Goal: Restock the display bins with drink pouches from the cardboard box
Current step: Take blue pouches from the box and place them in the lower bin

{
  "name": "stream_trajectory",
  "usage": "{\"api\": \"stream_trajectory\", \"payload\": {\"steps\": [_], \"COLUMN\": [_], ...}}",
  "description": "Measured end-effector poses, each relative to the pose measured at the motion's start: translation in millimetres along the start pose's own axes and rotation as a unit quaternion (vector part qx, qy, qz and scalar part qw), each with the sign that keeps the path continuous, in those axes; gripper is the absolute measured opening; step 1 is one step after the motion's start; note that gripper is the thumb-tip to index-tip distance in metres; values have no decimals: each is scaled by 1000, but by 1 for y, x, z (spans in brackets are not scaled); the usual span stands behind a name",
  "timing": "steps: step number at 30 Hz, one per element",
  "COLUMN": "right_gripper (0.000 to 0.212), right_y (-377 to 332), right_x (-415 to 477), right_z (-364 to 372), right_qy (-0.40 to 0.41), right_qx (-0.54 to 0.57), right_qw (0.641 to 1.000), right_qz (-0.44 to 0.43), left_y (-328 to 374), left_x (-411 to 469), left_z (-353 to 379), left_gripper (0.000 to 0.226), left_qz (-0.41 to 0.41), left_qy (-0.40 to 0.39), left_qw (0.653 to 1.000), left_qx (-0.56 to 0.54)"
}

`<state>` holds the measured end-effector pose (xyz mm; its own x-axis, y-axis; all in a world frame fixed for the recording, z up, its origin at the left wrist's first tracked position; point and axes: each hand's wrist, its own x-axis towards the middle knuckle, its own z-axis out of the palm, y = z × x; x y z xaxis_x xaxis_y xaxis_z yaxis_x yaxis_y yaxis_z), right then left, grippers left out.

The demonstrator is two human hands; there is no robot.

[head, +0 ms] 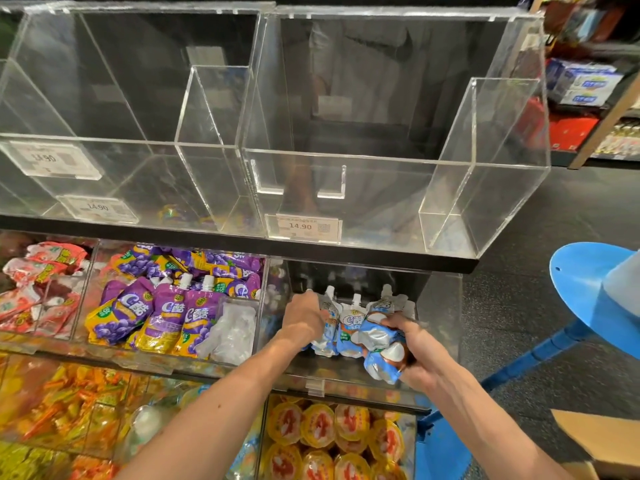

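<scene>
The drink pouches you are stocking sit in the clear bin (440, 306) on the middle shelf, at about five o'clock from the centre of your view. A row of standing pouches (349, 323), blue and white, is upright there: long axes vertical, white spouts pointing to twelve o'clock, printed fronts facing you.

Your left hand (304, 317) is at the nine o'clock end of that row, back of the hand toward you. Its fingers curl down over the top of the leftmost pouch and hold it.

Your right hand (412, 355) is at the four o'clock side of the row, fingers wrapped round a bundle of pouches (381, 344). These are crumpled together and lie tilted, bottoms toward six o'clock; you cannot tell how many there are.

At nine o'clock of this bin, the next compartment holds purple pouches (166, 313), the front ones leaning with spouts up. Above, at twelve o'clock, are the upper clear bins (381, 133) with a price tag (304, 225) on the front. The cardboard box (595, 441) shows at the lower right corner, well apart from both hands.
</scene>
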<state>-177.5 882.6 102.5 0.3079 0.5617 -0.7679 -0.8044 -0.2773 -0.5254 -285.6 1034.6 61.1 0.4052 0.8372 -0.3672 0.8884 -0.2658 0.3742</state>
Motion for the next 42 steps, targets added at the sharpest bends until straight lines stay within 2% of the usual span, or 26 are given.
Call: {"api": "stream_trajectory", "payload": {"steps": [3,7,12,13,14,15,16,17,18,20,21,23,25,27,30,31,34,36,38,39,42], "right_gripper": [20,21,18,19,22,23,23,23,22,24,25,24,22,17,9,8,21,10,41,48,46], "right_y": [1,1,-2,-2,-3,-3,-3,-2,-1,0,0,-3,-8,-13,-19,-21,-21,-21,-22,-22,-20], "right_x": [0,0,-1,0,1,2,2,3,5,9,11,14,17,26,53,61,82,92,100,102,108], "right_z": [-3,-6,-9,-10,-10,-11,-11,-11,-10,-9,-8,-7,-7,-8,-9,-10,-11,-11,-9,-8,-6], "right_qy": [0,2,-9,-11,-14,-18,-22,-27,-34,-49,-57,-72,-47,25,135,167,238,259,269,267,272], "right_qx": [-15,-34,-61,-65,-69,-77,-86,-94,-98,-92,-78,-41,-34,-86,-180,-220,-292,-297,-313,-326,-383], "right_qw": [1000,999,998,998,997,997,996,995,994,994,994,996,998,994,968,952,911,903,898,895,869], "right_qz": [3,-2,-4,-3,-4,-7,-12,-18,-24,-38,-42,-37,-34,-56,-111,-130,-171,-171,-151,-149,-156], "left_y": [1,0,-1,-2,0,4,9,14,18,22,20,16,12,10,7,8,19,26,28,28,28], "left_x": [1,6,12,13,8,4,-3,-11,-19,-31,-35,-32,-20,-13,-6,-4,-1,0,1,1,1], "left_z": [5,14,13,12,9,6,2,-3,-7,-8,-7,0,6,3,-2,-2,9,19,29,33,42], "left_gripper": [31,41,47,42,34,29,33,39,44,42,39,50,61,55,42,41,38,36,34,34,37], "left_qz": [42,84,124,143,151,138,106,67,41,53,64,46,6,-5,21,37,79,98,122,135,176], "left_qy": [33,77,88,94,93,67,8,-74,-160,-267,-280,-239,-151,-74,-60,-61,-48,-24,0,12,49], "left_qw": [996,966,957,961,973,988,987,964,930,873,855,855,889,934,970,976,986,990,991,991,979], "left_qx": [75,231,245,217,144,22,-122,-248,-327,-405,-431,-458,-432,-349,-235,-204,-140,-97,-47,-16,95]}}
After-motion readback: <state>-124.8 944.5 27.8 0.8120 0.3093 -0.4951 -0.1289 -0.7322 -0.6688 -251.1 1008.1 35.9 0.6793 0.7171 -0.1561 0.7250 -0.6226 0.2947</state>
